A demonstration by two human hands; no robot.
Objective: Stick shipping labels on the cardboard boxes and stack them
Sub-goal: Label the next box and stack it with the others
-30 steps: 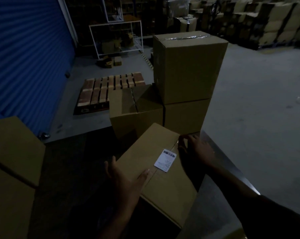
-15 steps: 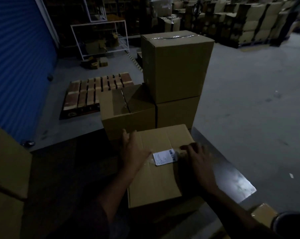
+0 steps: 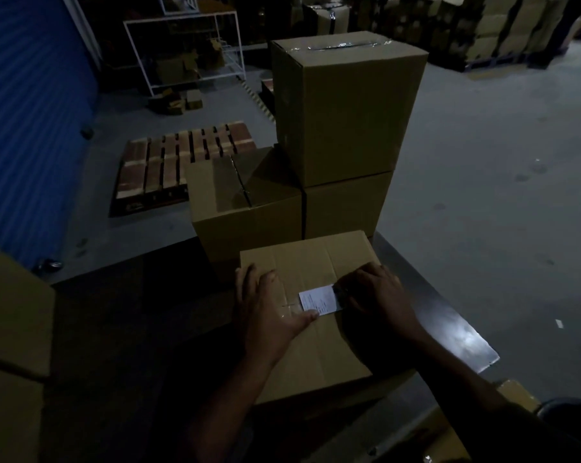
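left grip (image 3: 269, 309) flat, fingers spread; right grip (image 3: 376, 295) palm-down, fingers bent

A box (image 3: 319, 332) sits on the table (image 3: 449, 315), close to the person. A label (image 3: 319, 299) lies on top of it, between the left hand (image 3: 269, 309) and the right hand (image 3: 376, 295) — both rest on the box. Behind it stand more boxes (image 3: 245, 208) — one big box (image 3: 346, 105) sits on another. A pallet (image 3: 179, 162) lies on the floor, behind and to the left.

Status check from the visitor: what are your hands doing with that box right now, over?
Left hand flat on near box, steadying. Right hand pressing shipping label onto its top. Stacked boxes behind, nothing blocking.
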